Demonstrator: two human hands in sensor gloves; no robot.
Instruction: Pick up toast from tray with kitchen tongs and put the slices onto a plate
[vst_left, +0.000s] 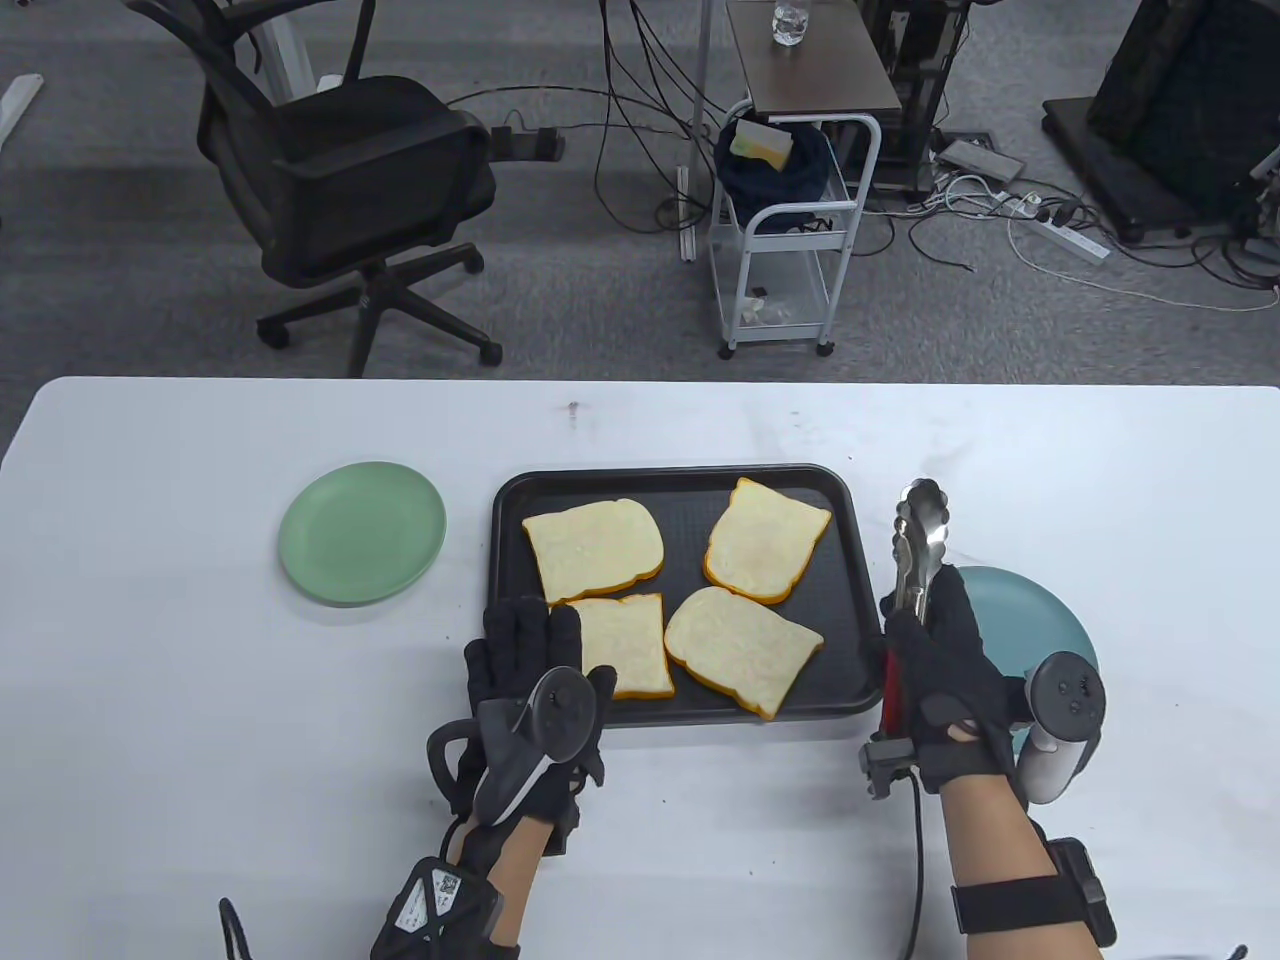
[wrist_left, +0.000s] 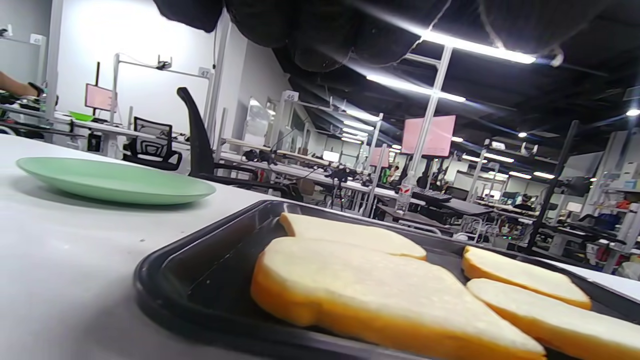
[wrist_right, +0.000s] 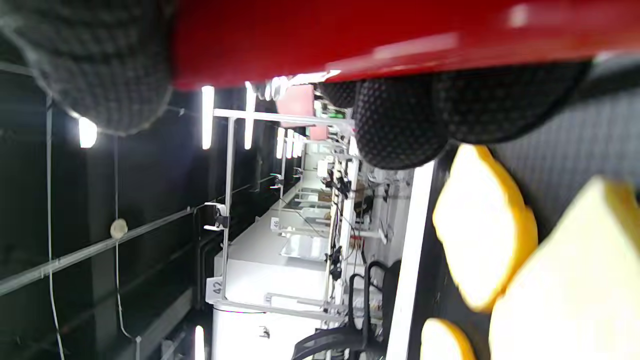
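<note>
A black tray (vst_left: 510, 510) in the middle of the table carries several toast slices (vst_left: 765, 540). The same tray (wrist_left: 200, 260) and toast (wrist_left: 380, 290) fill the left wrist view. My left hand (vst_left: 525, 640) lies with straight fingers on the tray's near-left corner and covers part of the near-left slice (vst_left: 630, 645). My right hand (vst_left: 935, 640) grips the red-handled tongs (vst_left: 920, 535) just right of the tray, metal tips pointing away and close together. The red handle (wrist_right: 400, 30) crosses the right wrist view. A green plate (vst_left: 362, 533) sits left of the tray. A blue plate (vst_left: 1040, 620) lies partly under my right hand.
The white table (vst_left: 200, 700) has bare surface to the left and along the near edge. Beyond its far edge stand a black office chair (vst_left: 350, 180) and a white cart (vst_left: 790, 230), with cables on the floor.
</note>
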